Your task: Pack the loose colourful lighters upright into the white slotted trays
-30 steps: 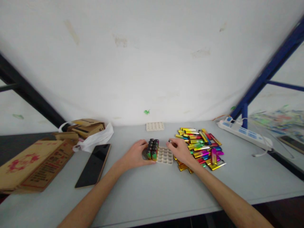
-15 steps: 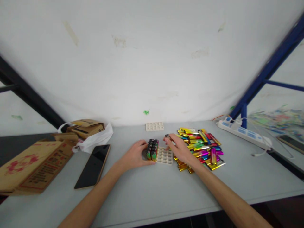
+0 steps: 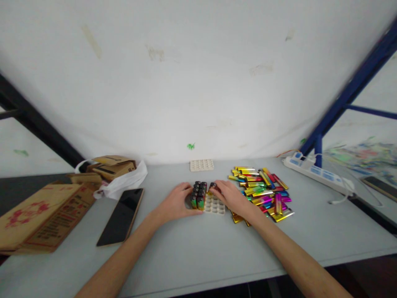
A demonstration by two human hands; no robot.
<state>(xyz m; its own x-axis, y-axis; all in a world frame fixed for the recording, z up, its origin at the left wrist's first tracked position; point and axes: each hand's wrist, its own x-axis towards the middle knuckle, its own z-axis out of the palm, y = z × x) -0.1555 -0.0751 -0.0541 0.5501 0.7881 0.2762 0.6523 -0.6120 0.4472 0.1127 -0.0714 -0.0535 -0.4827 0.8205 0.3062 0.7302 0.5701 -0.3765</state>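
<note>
A white tray (image 3: 214,208) with round holes lies in front of me, its left part filled with upright black-topped tubes (image 3: 198,194) with shiny green, gold and pink sides. My left hand (image 3: 178,203) curves around the tray's left end, fingers at the back and thumb along the front edge. Over the tray's back right holes, my right hand (image 3: 228,194) pinches one more black-topped tube (image 3: 212,186), held roughly upright. Whether its lower end sits in a hole is hidden by the fingers. To the right lies a loose pile of shiny metallic tubes (image 3: 263,190) in several colours.
A second white holed tray (image 3: 202,165) lies near the wall. On the left are a dark phone or tablet (image 3: 120,217), a white plastic bag (image 3: 127,182) and cardboard boxes (image 3: 52,219). A white power strip (image 3: 321,174) with cables stands at the right.
My right hand has moved left from beside the pile to above the tray, carrying the black-topped tube. My left hand stays at the tray's left end.
</note>
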